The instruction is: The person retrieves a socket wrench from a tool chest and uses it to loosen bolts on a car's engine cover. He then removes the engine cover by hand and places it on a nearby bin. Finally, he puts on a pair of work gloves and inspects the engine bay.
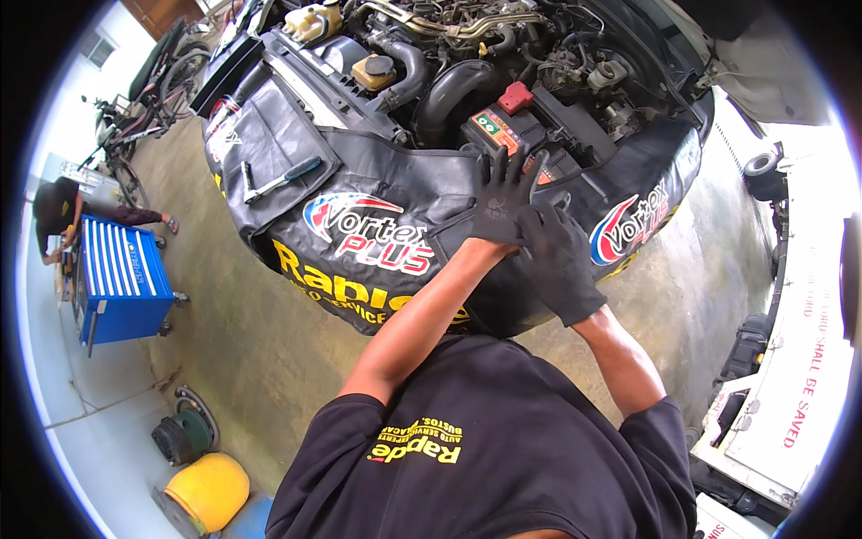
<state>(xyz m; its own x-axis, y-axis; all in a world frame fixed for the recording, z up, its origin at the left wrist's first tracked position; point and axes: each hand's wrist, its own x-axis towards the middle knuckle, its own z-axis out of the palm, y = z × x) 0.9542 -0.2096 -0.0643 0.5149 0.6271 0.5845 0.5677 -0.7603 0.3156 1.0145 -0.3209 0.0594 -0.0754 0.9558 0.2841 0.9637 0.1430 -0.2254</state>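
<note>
Both my hands wear black work gloves and meet over the front edge of the open engine bay. My left hand (499, 205) is raised with its fingers spread. My right hand (558, 260) lies against its thumb side, fingers bent at the left glove near the wrist; its fingertips are partly hidden. Just beyond them sits a car battery (501, 133) with a red terminal cover (515, 97). A black protective cover (431, 193) drapes over the car's front. On its left part rests a ratchet wrench (285, 178) with a dark teal handle.
A blue tool cart (126, 278) stands at the left, with another person (63, 211) beside it. Motorcycles (148, 99) are parked behind. A yellow rounded container (208, 492) sits at the lower left. Along the right runs a white vehicle body (799, 341).
</note>
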